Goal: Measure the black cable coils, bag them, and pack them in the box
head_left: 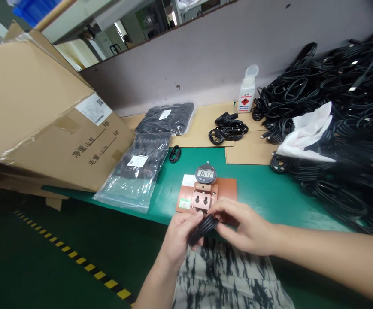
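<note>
A coiled black cable (202,230) is held at the table's front edge. My left hand (181,236) is closed round the coil from the left. Fingers of my right hand (242,225) pinch at the coil's upper right side, and what exactly they grip there is partly hidden. Just beyond my fingertips stands a digital dial gauge (206,174) reading about 6611. It is mounted over a small metal fixture (203,198) with two dark screws, on an orange-brown base plate (228,189).
Bagged cables (165,120) and one loose coil (175,154) lie to the left, near a large cardboard box (77,137). Several coils (228,128) rest on cardboard behind the gauge. A white bottle (247,92), a large cable heap (341,94) and a white cloth (308,137) are at right.
</note>
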The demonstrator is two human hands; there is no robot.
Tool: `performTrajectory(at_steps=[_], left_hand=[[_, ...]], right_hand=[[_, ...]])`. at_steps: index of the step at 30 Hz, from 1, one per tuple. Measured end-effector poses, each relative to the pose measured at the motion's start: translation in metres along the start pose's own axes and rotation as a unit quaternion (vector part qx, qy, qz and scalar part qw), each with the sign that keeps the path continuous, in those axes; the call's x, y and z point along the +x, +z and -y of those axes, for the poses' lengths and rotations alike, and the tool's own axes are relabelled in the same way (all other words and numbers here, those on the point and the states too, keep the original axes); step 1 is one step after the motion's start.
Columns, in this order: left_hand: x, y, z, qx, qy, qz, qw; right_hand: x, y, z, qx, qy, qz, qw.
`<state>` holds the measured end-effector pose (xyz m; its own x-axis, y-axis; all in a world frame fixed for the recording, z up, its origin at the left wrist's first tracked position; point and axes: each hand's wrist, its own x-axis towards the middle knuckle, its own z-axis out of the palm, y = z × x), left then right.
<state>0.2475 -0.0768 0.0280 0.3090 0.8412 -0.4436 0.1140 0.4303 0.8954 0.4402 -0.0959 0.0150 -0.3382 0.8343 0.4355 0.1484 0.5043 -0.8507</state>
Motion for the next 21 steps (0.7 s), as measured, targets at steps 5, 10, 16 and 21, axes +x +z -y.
performTrajectory(at_steps=[5,10,16,21], left_hand=[[-0.01,-0.001,0.012,0.025,0.023,-0.01,0.999],[-0.031,-0.001,0.012,0.033,0.05,-0.002,0.998],[-0.05,0.003,0.016,0.075,0.083,0.012,0.994],[-0.049,0.009,0.02,0.174,0.113,-0.036,0.978]], right_hand=[[-0.001,-0.001,0.002,-0.006,-0.027,0.013,1.0],[-0.001,-0.002,0.003,0.002,-0.039,0.026,0.999],[-0.003,-0.002,0.002,-0.006,-0.043,0.034,0.999],[-0.005,-0.002,0.003,-0.015,-0.03,0.051,0.998]])
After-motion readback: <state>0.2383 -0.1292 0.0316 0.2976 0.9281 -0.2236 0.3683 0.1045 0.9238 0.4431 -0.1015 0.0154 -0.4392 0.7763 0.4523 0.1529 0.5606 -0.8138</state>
